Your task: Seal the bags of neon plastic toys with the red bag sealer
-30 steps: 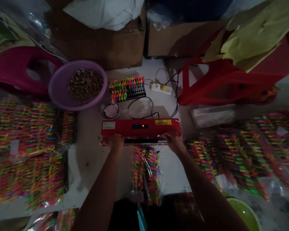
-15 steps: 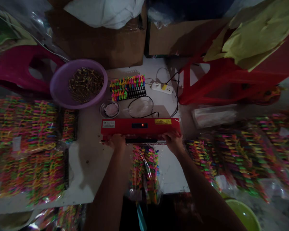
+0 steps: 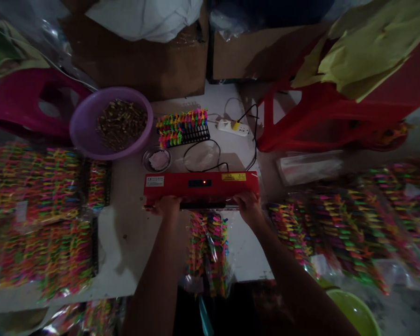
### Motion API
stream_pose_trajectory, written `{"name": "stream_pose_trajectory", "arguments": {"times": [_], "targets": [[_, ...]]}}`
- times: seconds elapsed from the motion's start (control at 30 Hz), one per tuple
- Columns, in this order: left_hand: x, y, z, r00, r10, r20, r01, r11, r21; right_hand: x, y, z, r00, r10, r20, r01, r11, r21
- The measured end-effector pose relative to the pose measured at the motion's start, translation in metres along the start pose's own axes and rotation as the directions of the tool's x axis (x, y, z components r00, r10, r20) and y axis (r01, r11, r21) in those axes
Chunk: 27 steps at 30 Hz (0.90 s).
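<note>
A long red bag sealer [image 3: 199, 184] with a lit orange-red light lies across the white table. My left hand [image 3: 167, 205] is closed on the front edge at its left end. At the right end, my right hand [image 3: 248, 205] is closed on the same edge, fingers curled over it. Both hands' fingertips are partly hidden. Between my forearms lies a clear plastic bag [image 3: 209, 252] of small colourful plastic pieces in rows, its upper end reaching under the sealer's dark front bar [image 3: 203, 205].
Behind the sealer are a rack of colourful pieces [image 3: 184, 127], a small dish [image 3: 157, 160], a power strip [image 3: 233, 127] and a purple basin [image 3: 77, 125] of brass-coloured pieces. Filled bags lie left [image 3: 61, 186] and right [image 3: 339, 228]. A red stool [image 3: 301, 126] stands at right.
The whole view has shifted slightly to the left. Both hands stay on the sealer's front edge, and the bag lies in the same place.
</note>
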<state>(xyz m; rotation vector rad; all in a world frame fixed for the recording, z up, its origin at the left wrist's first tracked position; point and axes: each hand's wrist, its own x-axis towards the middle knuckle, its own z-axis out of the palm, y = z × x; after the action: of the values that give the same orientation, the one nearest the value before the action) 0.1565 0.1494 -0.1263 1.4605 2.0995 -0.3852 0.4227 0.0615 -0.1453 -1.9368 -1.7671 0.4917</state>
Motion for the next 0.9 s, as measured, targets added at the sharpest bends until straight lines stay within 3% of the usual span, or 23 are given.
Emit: {"name": "stream_pose_trajectory", "arguments": {"times": [0.13, 0.23, 0.3, 0.4, 0.53, 0.67, 0.8, 0.9], "targets": [[-0.009, -0.009, -0.007, 0.997, 0.009, -0.075, -0.016, 0.996, -0.093, 0.006, -0.011, -0.012, 0.996, -0.067, 0.053, 0.073, 0.992, -0.108], [-0.008, -0.018, -0.016, 0.975, 0.133, -0.179, -0.143, 0.989, -0.044, 0.019, -0.020, -0.018, 0.970, -0.181, 0.163, 0.211, 0.959, -0.191], [-0.004, -0.022, -0.022, 0.955, 0.229, -0.190, -0.227, 0.973, 0.034, 0.028, -0.020, -0.018, 0.954, -0.211, 0.211, 0.252, 0.949, -0.189], [0.003, -0.025, -0.029, 0.941, 0.324, -0.102, -0.332, 0.940, -0.080, 0.036, -0.013, -0.014, 0.969, -0.145, 0.199, 0.177, 0.971, -0.158], [0.013, -0.028, -0.032, 0.925, 0.374, 0.069, -0.335, 0.886, -0.319, 0.034, -0.003, -0.011, 0.967, 0.085, 0.241, -0.073, 0.996, -0.058], [0.018, -0.028, -0.031, 0.904, 0.401, 0.150, -0.361, 0.901, -0.240, 0.038, -0.005, -0.013, 0.860, 0.283, 0.424, -0.286, 0.956, -0.057], [0.019, -0.024, -0.033, 0.887, 0.407, 0.217, -0.429, 0.901, 0.064, 0.051, -0.012, -0.015, 0.750, 0.303, 0.587, -0.219, 0.953, -0.211], [0.022, -0.026, -0.036, 0.847, 0.478, 0.233, -0.493, 0.870, 0.005, 0.057, -0.013, -0.018, 0.724, 0.293, 0.625, -0.191, 0.955, -0.226]]}}
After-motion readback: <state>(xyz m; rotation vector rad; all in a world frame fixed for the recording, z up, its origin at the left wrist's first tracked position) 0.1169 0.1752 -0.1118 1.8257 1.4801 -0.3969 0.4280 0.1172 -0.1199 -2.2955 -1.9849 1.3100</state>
